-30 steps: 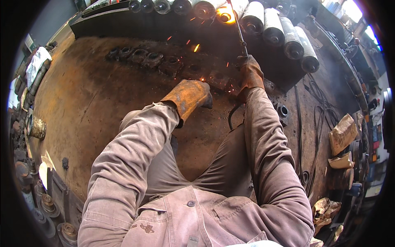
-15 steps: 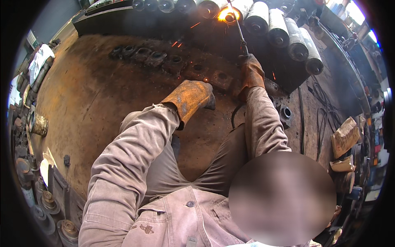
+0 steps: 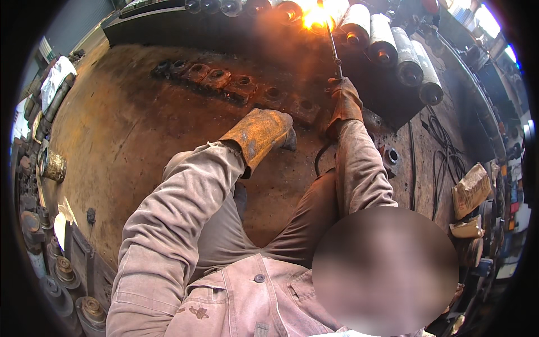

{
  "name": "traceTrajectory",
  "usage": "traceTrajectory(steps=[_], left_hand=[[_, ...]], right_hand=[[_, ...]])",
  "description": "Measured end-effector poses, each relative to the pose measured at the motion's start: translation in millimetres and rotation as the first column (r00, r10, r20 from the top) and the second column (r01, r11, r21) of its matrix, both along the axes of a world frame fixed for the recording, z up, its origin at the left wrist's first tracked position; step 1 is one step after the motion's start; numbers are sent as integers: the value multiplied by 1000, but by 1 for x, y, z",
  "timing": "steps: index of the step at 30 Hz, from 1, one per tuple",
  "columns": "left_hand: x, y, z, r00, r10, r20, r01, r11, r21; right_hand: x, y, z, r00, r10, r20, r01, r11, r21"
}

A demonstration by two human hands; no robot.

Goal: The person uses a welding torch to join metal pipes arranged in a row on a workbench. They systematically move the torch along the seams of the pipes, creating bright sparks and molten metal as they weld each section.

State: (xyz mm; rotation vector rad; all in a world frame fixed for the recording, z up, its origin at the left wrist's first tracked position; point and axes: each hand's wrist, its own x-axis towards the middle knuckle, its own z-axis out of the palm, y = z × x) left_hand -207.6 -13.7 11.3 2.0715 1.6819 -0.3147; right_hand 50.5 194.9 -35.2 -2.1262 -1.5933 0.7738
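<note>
We are sitting on a big rusty steel plate [image 3: 129, 129], legs stretched toward twelve o'clock, and the cutting or heating step looks to be in hand. Our right hand [image 3: 343, 101], gloved, is gripping the handle of a long thin torch [image 3: 333, 48]; the fingers are clenched round it. The torch is running up toward twelve o'clock, and its tip is sitting in a bright orange flame [image 3: 315, 16] against the row of grey cylinders [image 3: 393, 50] lined along the far edge of the plate.

Our left hand [image 3: 264, 132], in a worn tan glove, is resting knuckles-up on the plate at about eleven o'clock from our knees, just beside a row of dark square blocks with holes [image 3: 236, 84]. The fingers are curled under; we cannot tell whether they are holding anything.

The flame is glaring white-yellow at its core, washing out the end of the cylinder it is touching, with haze spreading below it. The cylinders themselves are looking pale grey with dark round ends.

Judging from this, the next move is calling for a steady right wrist, keeping the tip on one spot of the cylinder end, with the left hand bracing us.

At three o'clock, black cables [image 3: 443, 163] are trailing over the plate.
</note>
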Motion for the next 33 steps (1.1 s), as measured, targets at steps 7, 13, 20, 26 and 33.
traceTrajectory(steps=[7, 13, 20, 26, 33], left_hand=[[29, -14, 39, 997, 7, -76, -5, 1000, 22], [13, -4, 28, 991, 72, -109, -78, 995, -54], [13, -1, 3, 998, -24, 51, 15, 985, 171], [11, -7, 25, 999, 50, 13, -50, 997, 62], [12, -3, 24, 995, 72, -71, -74, 997, -24]], right_hand=[[34, 19, 5, 997, -69, -35, 67, 996, -59], [8, -39, 26, 995, 42, 87, -46, 998, 47], [27, -39, -6, 991, 114, 69, -129, 953, 274], [29, -32, -26, 976, 209, 56, -213, 872, 440], [22, -22, -38, 961, 271, 51, -258, 818, 513]])
